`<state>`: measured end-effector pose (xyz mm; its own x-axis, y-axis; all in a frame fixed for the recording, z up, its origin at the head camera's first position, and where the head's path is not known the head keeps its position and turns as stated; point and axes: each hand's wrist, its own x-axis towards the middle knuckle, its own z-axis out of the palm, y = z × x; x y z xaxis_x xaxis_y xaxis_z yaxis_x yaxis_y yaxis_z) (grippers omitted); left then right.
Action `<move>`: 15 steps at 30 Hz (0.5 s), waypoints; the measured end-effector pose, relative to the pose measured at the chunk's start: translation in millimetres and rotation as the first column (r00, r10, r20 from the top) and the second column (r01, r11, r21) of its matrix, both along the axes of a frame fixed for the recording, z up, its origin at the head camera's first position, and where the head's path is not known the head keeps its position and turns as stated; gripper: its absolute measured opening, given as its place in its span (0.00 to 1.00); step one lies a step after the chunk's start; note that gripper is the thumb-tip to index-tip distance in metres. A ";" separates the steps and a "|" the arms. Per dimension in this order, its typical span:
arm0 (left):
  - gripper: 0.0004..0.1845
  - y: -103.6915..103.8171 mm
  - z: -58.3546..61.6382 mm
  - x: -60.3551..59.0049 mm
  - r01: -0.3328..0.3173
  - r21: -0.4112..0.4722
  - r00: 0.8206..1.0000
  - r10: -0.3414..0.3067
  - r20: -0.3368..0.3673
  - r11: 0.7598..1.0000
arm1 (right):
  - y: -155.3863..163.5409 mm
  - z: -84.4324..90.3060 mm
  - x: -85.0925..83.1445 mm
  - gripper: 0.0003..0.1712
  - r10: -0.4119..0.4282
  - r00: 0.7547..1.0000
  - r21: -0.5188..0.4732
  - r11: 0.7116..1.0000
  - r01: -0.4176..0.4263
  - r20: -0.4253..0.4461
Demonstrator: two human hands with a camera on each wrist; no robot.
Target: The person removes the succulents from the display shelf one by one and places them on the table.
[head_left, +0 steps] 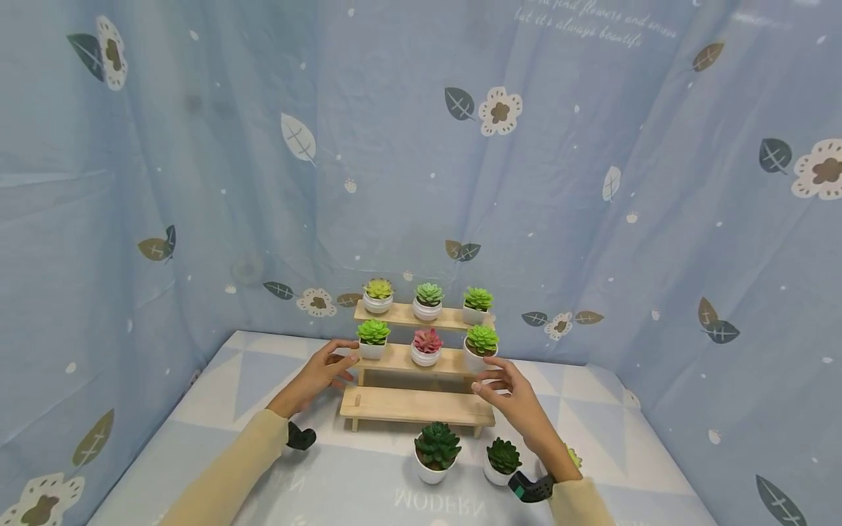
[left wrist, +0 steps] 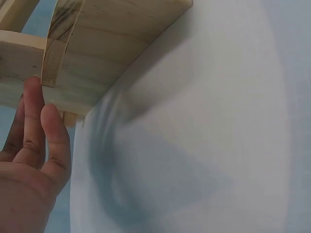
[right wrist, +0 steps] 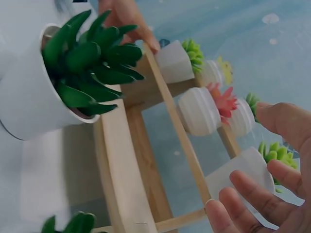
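While both hands sit at either end of the wooden stand, neither is really gripping anything as far as I can see. Left hand has its fingers mostly straight, tips touching the left end of the middle shelf; the left wrist view shows fingertips up against the wood. Right hand is spread and relaxed just beside the light green plant's white pot at the right end of that same shelf, whether it's touching I can't tell.

My worry: the stand looks light and loaded, so an uneven nudge from one side could probably tip or skid it and topple pots.

Count, left to right: top shelf has three pots, yellowish, green, green. Middle has three, green, pink, and the light green one. Bottom shelf has none. On the table in front: two dark green ones, plus a yellowish one mostly hidden behind the right wrist.
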<state>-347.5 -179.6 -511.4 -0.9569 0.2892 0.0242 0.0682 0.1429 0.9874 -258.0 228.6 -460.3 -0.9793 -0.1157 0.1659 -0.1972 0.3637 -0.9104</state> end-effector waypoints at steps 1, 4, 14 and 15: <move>0.30 0.0 0.1 0.3 -0.003 -0.003 1.000 0.003 0.005 1.000 | 1.3 0.4 -0.7 0.36 -0.001 1.000 -0.003 1.000 0.001 -0.002; 0.30 0.0 -0.4 0.7 -0.003 -0.010 1.000 0.003 0.013 1.000 | 4.7 2.4 -3.2 0.37 -0.012 1.000 -0.014 1.000 0.012 -0.012; 0.30 1.9 0.6 -0.4 -0.031 -0.022 0.999 0.031 0.028 0.999 | 14.5 9.6 -14.0 0.36 -0.055 0.997 -0.082 0.995 0.050 -0.057; 0.30 1.8 0.2 -0.4 -0.026 -0.022 0.999 0.026 0.025 0.999 | 15.2 9.6 -14.9 0.36 -0.058 0.997 -0.087 0.995 0.053 -0.056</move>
